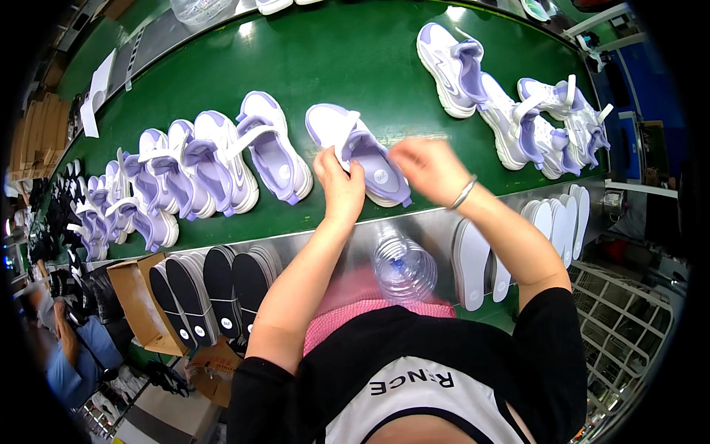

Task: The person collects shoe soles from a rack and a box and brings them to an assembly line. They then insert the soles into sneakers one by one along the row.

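A white and lilac sneaker [333, 124] lies in front of me on the green belt, toe pointing away and a little left. Its lilac inside shows an insole with a round white mark at the heel. My left hand [340, 189] grips the near left side of the opening, thumb over the collar and fingers outside. Beside the heel, on the right, is my right hand [433, 170], fingers curled and smeared by motion. Whether it touches the shoe or holds anything cannot be made out. Another sneaker [277, 152] stands just left of this one.
More sneakers stand on the green belt [355, 55], in a row leftward and in a group [510, 122] at right. Along the near ledge are black insoles [251, 285], white insoles [471, 263] and a clear plastic container [403, 270]. Another person [74, 355] is at lower left.
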`<state>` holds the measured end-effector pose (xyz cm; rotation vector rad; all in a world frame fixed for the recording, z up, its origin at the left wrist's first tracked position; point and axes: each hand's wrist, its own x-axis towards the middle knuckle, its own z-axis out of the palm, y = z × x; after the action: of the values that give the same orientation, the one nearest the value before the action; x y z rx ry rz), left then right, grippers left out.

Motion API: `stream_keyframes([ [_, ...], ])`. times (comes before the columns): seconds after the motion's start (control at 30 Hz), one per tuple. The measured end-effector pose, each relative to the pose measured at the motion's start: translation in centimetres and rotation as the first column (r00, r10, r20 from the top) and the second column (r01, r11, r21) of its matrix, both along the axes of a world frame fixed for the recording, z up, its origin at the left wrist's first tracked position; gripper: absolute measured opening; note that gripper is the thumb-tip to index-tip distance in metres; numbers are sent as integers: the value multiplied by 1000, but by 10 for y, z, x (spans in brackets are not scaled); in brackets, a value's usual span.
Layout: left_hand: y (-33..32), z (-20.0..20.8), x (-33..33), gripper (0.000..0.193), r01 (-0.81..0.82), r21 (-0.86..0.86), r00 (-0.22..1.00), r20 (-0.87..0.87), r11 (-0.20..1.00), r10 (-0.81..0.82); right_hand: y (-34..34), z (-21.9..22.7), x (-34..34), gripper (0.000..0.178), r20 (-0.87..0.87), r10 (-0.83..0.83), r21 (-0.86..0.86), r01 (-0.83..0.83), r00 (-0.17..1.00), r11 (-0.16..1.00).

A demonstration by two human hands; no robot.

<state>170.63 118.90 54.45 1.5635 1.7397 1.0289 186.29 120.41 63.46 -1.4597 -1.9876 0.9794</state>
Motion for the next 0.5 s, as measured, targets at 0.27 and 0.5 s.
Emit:
stream_keyframes([
  [0.27, 10, -7, -9, 44, 121, -187, 948, 312, 975, -58, 16, -41, -58, 23, 479, 256, -386, -60, 840, 921],
  [0.5, 9, -21, -17, 44, 129, -223, 861, 509, 966, 2, 22, -60, -69, 25, 662, 316, -461, 37, 680, 887],
])
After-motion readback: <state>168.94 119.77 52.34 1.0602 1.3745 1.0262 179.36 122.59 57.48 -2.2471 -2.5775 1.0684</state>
